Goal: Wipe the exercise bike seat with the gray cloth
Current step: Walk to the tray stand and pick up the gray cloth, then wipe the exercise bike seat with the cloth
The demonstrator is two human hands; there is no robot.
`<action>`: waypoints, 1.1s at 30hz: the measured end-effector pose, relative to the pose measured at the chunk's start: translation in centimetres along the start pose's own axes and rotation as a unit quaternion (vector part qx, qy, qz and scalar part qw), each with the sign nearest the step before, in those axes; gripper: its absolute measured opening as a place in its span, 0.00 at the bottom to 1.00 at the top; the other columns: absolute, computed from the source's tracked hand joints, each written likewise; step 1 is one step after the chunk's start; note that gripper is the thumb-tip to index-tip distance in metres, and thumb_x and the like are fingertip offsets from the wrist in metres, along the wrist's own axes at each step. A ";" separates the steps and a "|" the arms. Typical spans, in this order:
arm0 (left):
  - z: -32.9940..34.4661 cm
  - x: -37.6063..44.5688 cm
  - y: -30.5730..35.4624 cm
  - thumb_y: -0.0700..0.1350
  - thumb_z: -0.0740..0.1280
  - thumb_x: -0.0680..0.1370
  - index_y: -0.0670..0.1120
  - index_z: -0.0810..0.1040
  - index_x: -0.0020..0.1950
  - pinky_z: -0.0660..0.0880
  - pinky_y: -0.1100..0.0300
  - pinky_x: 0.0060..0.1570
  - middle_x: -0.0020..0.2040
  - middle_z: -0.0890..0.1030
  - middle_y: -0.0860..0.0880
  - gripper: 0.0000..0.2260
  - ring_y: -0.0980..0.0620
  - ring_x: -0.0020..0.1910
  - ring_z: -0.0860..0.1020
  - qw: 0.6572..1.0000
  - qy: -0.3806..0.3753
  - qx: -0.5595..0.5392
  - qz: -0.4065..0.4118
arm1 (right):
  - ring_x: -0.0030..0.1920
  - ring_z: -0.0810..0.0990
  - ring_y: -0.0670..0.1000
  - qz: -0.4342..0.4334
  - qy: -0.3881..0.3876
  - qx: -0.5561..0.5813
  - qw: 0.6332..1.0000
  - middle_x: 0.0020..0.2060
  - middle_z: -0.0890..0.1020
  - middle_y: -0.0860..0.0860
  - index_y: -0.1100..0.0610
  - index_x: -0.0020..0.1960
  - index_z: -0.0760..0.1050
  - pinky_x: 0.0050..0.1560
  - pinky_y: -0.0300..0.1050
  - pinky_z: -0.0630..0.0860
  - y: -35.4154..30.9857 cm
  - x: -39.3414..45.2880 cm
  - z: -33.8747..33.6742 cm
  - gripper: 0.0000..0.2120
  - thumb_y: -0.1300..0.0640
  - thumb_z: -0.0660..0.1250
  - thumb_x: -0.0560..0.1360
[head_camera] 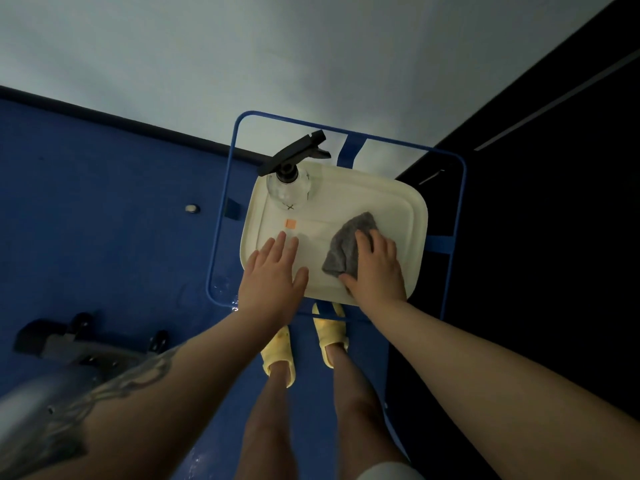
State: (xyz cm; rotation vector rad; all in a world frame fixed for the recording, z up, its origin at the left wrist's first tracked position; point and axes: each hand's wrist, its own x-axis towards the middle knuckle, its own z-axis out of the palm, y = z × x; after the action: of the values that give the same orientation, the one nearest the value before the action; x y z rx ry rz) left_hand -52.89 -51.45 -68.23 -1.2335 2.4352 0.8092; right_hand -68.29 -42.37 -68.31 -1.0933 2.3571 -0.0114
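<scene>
A crumpled gray cloth (348,242) lies on a cream tray (412,209) that rests on a blue metal stand. My right hand (375,268) lies on the cloth's near right side, with fingers curled over it and the thumb at its lower edge. My left hand (273,277) hovers flat and open over the tray's near left corner, holding nothing. Only part of the exercise bike (65,344) shows at the lower left: its grey frame and black base. The seat is out of view.
A clear spray bottle (289,187) with a black trigger stands at the tray's far left corner, and a small orange square (290,223) lies near it. The blue stand frame (460,209) rings the tray. My feet in yellow slippers (304,344) stand on the blue floor below.
</scene>
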 end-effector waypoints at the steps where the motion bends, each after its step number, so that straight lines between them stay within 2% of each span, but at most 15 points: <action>1: 0.0 -0.1 0.1 0.57 0.50 0.79 0.52 0.50 0.77 0.47 0.51 0.74 0.78 0.50 0.49 0.26 0.50 0.76 0.48 1.000 0.001 -0.002 -0.004 | 0.67 0.62 0.56 0.000 0.006 0.012 1.000 0.70 0.63 0.56 0.55 0.72 0.60 0.61 0.49 0.69 -0.1 0.1 0.1 0.34 0.52 0.71 0.71; 6: -0.8 -0.3 0.3 0.56 0.50 0.80 0.52 0.49 0.77 0.45 0.52 0.73 0.78 0.50 0.50 0.26 0.50 0.76 0.48 1.000 0.006 -0.010 -0.013 | 0.57 0.73 0.55 -0.017 0.011 0.060 0.998 0.59 0.72 0.55 0.57 0.63 0.68 0.50 0.49 0.75 -0.6 0.0 0.0 0.18 0.59 0.68 0.75; 8: -1.8 -0.4 0.4 0.56 0.51 0.80 0.52 0.50 0.77 0.45 0.52 0.73 0.78 0.51 0.50 0.26 0.50 0.76 0.48 1.000 0.014 -0.015 -0.020 | 0.56 0.74 0.55 -0.017 0.015 0.077 0.997 0.57 0.75 0.55 0.57 0.62 0.69 0.50 0.49 0.75 -0.7 -0.2 -0.6 0.16 0.59 0.66 0.76; 17: -11.8 -4.4 0.5 0.54 0.56 0.80 0.52 0.55 0.76 0.49 0.53 0.74 0.78 0.54 0.51 0.25 0.50 0.76 0.52 0.988 0.106 -0.101 -0.055 | 0.58 0.74 0.54 -0.077 0.001 0.110 0.991 0.57 0.76 0.53 0.54 0.65 0.70 0.51 0.48 0.74 -2.8 -1.8 -10.1 0.20 0.56 0.68 0.74; 27: -29.3 -11.1 1.4 0.54 0.56 0.79 0.53 0.52 0.77 0.49 0.54 0.73 0.78 0.52 0.52 0.27 0.51 0.76 0.51 0.957 0.273 -0.084 -0.057 | 0.52 0.76 0.51 -0.214 0.102 0.099 0.966 0.52 0.78 0.49 0.50 0.61 0.73 0.48 0.45 0.73 -11.0 -6.8 -25.4 0.20 0.53 0.71 0.71; 33: -36.5 -17.8 1.1 0.56 0.55 0.79 0.56 0.51 0.76 0.46 0.56 0.73 0.78 0.50 0.55 0.27 0.54 0.76 0.48 0.915 0.389 -0.066 -0.079 | 0.49 0.75 0.46 -0.335 0.172 0.101 0.921 0.49 0.77 0.44 0.48 0.61 0.73 0.47 0.41 0.72 -17.5 -10.7 -32.9 0.20 0.52 0.71 0.70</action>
State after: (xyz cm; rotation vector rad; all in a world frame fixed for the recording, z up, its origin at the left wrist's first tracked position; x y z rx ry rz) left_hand -43.59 -61.48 -29.95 -2.0931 2.8215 0.4888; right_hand -65.86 -53.46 -31.23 -1.8490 2.0689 -0.7301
